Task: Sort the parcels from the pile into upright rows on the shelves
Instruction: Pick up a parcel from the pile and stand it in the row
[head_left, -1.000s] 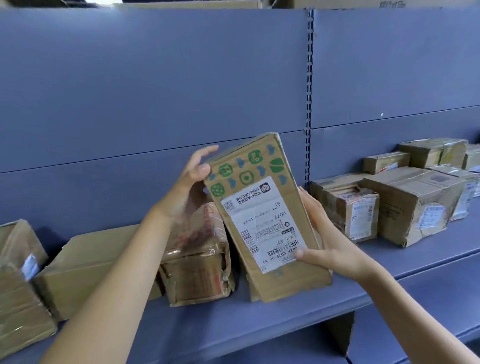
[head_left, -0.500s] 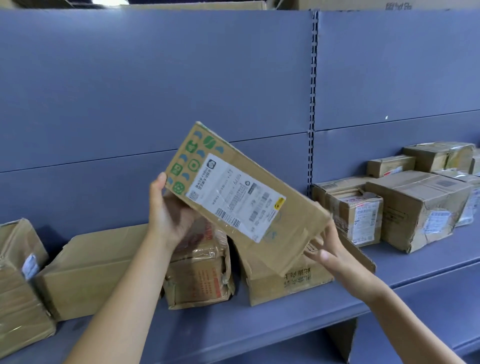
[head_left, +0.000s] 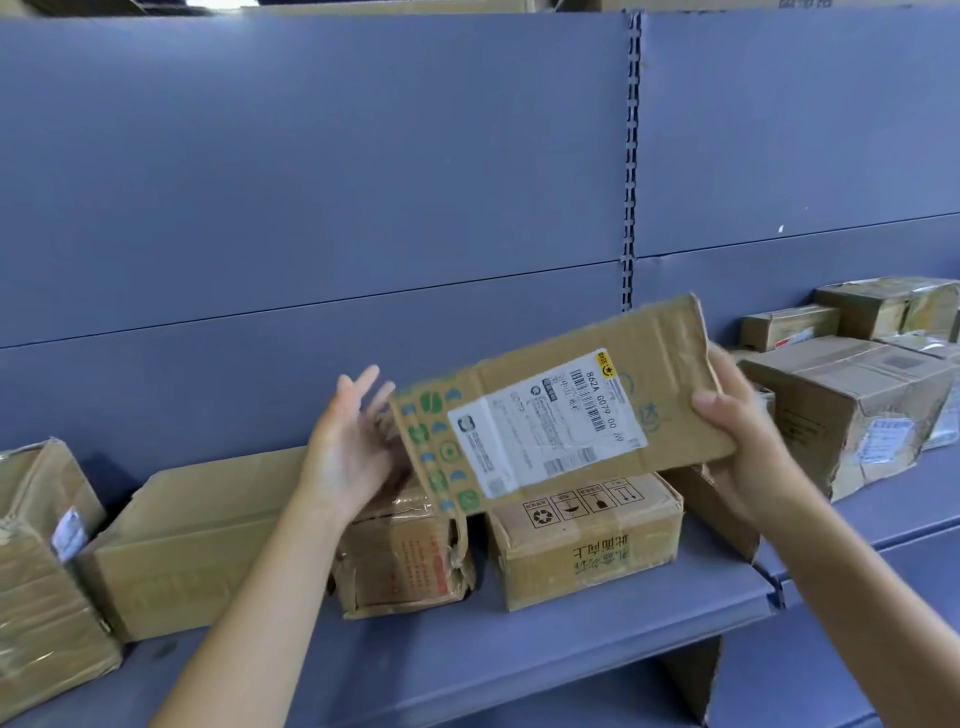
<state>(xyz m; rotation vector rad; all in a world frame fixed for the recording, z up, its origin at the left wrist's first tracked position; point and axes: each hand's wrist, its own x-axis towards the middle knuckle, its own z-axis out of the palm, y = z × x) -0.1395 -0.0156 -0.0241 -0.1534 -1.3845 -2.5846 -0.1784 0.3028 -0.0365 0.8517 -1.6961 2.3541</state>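
A long flat cardboard parcel (head_left: 561, 410) with a white shipping label and green and blue icons hangs in the air above the blue shelf (head_left: 519, 649), lying nearly level with its right end a little higher. My right hand (head_left: 737, 415) grips that right end, thumb on the front face. My left hand (head_left: 353, 441) is just off the parcel's left end, fingers spread and straight, holding nothing. Under the parcel a squat box with handling symbols (head_left: 587, 545) and a taped box with red print (head_left: 405, 556) sit on the shelf.
A large plain box (head_left: 197, 540) and a taped box (head_left: 41, 545) stand to the left on the same shelf. Several cardboard parcels (head_left: 847, 410) are heaped on the right-hand shelf section. A slotted upright post (head_left: 630, 156) divides the blue back panels.
The parcel has swung from upright to nearly level and moved right. My left hand has let go of its end and opened; my right hand has shifted up onto the other end.
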